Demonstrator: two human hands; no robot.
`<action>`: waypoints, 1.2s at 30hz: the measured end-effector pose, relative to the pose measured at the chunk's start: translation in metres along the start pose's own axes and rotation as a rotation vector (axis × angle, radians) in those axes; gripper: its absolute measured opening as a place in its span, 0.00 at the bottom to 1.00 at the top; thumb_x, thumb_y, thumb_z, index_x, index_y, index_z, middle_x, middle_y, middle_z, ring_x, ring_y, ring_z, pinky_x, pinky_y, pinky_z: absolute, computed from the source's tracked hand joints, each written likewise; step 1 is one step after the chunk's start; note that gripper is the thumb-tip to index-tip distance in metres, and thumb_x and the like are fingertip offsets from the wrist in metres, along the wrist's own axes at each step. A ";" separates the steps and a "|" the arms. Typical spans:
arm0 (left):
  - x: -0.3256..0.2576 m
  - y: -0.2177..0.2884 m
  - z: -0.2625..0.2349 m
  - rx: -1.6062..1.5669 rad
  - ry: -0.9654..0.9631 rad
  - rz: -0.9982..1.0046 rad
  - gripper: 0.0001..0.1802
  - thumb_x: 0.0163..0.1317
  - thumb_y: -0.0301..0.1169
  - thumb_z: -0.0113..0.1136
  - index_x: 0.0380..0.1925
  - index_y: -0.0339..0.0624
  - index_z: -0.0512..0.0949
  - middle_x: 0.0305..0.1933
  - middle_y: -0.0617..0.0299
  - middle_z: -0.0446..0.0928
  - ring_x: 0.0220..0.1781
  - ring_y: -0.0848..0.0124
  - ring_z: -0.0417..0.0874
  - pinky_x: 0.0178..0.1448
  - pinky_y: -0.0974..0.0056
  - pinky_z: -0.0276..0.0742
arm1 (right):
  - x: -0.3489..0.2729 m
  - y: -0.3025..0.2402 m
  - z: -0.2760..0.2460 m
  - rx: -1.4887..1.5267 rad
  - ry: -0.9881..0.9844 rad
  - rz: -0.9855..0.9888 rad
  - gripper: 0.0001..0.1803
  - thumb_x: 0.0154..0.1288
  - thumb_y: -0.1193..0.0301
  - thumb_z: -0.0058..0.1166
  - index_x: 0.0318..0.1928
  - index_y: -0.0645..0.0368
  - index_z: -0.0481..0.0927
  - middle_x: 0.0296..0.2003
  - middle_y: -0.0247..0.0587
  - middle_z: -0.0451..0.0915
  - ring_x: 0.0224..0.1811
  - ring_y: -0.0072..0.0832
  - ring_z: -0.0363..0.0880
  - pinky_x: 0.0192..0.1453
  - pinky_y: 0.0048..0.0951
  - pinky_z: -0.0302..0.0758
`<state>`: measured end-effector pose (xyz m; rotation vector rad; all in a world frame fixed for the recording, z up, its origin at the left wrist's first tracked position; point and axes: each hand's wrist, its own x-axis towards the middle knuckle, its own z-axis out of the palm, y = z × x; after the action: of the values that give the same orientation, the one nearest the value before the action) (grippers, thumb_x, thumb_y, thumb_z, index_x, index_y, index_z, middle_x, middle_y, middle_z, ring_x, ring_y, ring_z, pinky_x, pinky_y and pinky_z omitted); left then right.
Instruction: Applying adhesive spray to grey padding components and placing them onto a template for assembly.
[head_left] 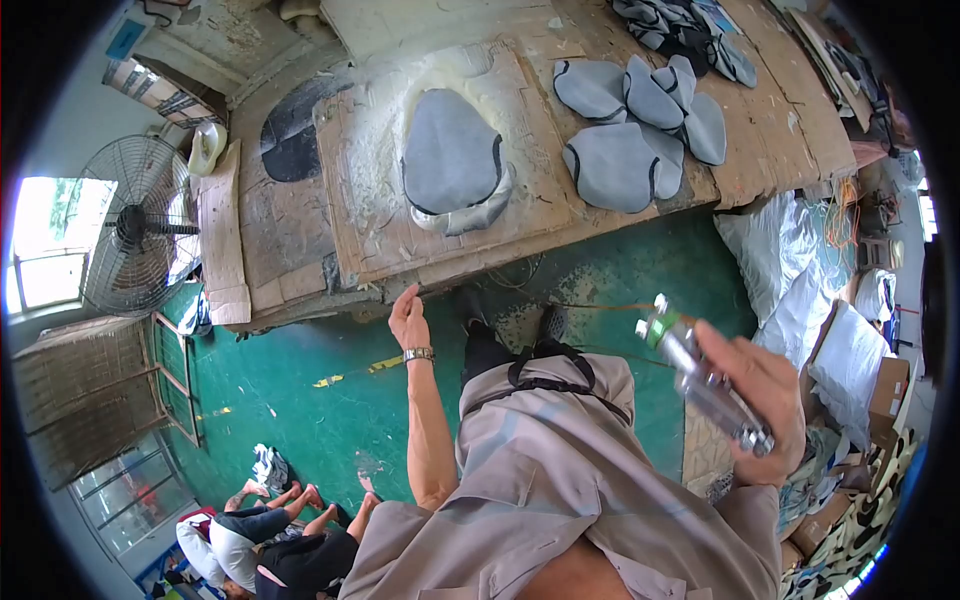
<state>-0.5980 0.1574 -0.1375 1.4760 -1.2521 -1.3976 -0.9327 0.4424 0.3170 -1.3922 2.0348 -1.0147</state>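
In my right hand [757,385], the fingers are closed around a silver metal spray gun [690,365] with a green part near its front end. It is held at the right, away from the bench. My left hand [408,325] hangs just off the bench's front edge, its index finger stretched out and the others loosely curled, with nothing seen in it. Beyond it, a grey fabric piece [452,150] with black edging lies over a silvery rounded form [470,215]. Beneath them is a cardboard sheet [360,235] crusted with pale residue.
Several grey black-edged pieces [612,165] lie at the bench's right, with a darker pile [680,30] behind. A big fan [132,222] stands left. Several people [290,535] are low on the green floor [290,400]. Silvery sheeting [790,250] hangs at right.
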 end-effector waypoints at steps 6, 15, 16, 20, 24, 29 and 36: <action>0.012 0.033 0.017 -0.046 0.028 0.116 0.15 0.70 0.21 0.62 0.55 0.35 0.86 0.49 0.62 0.88 0.45 0.79 0.83 0.51 0.73 0.76 | -0.014 0.002 0.015 -0.037 0.086 0.121 0.33 0.56 0.69 0.67 0.64 0.65 0.83 0.33 0.45 0.82 0.34 0.32 0.81 0.42 0.28 0.75; 0.054 0.112 0.068 0.016 0.223 0.375 0.18 0.68 0.20 0.59 0.56 0.39 0.86 0.55 0.59 0.87 0.53 0.70 0.84 0.57 0.63 0.78 | -0.031 0.015 -0.010 -0.028 -0.196 -0.190 0.40 0.52 0.72 0.72 0.69 0.64 0.78 0.30 0.40 0.80 0.28 0.34 0.81 0.34 0.38 0.78; 0.064 0.118 0.070 0.058 0.277 0.461 0.19 0.67 0.20 0.59 0.56 0.42 0.86 0.57 0.59 0.86 0.54 0.68 0.85 0.57 0.62 0.78 | -0.034 0.016 -0.009 -0.020 -0.192 -0.193 0.40 0.52 0.72 0.72 0.69 0.64 0.78 0.30 0.40 0.80 0.28 0.34 0.81 0.34 0.38 0.78; 0.088 0.145 0.084 0.402 0.097 0.645 0.21 0.64 0.25 0.66 0.57 0.51 0.87 0.62 0.57 0.83 0.63 0.59 0.82 0.64 0.57 0.77 | -0.039 0.022 -0.006 -0.144 0.035 -0.085 0.38 0.55 0.70 0.70 0.69 0.64 0.78 0.31 0.40 0.80 0.28 0.36 0.81 0.35 0.37 0.77; 0.113 0.146 0.089 0.990 -0.106 0.935 0.24 0.52 0.37 0.79 0.53 0.57 0.89 0.67 0.60 0.79 0.77 0.52 0.69 0.78 0.49 0.66 | -0.045 0.036 -0.010 -0.113 -0.059 -0.148 0.37 0.56 0.71 0.69 0.68 0.64 0.79 0.29 0.40 0.79 0.28 0.35 0.81 0.34 0.34 0.76; 0.124 0.154 0.109 0.945 -0.128 0.944 0.12 0.47 0.34 0.79 0.35 0.53 0.93 0.62 0.64 0.82 0.73 0.56 0.73 0.74 0.50 0.70 | -0.061 0.033 -0.018 -0.160 0.198 -0.009 0.34 0.54 0.71 0.67 0.66 0.61 0.83 0.28 0.41 0.79 0.28 0.34 0.81 0.34 0.32 0.76; 0.125 0.201 0.127 0.959 -0.188 0.886 0.10 0.49 0.34 0.77 0.33 0.50 0.92 0.56 0.66 0.84 0.66 0.60 0.78 0.67 0.52 0.72 | -0.060 0.035 -0.016 -0.136 0.096 -0.107 0.34 0.54 0.73 0.69 0.64 0.67 0.82 0.29 0.41 0.79 0.27 0.32 0.80 0.30 0.33 0.73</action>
<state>-0.7635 -0.0002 0.0037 1.0259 -2.4839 -0.3090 -0.9418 0.5103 0.2978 -1.5640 2.1536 -1.0221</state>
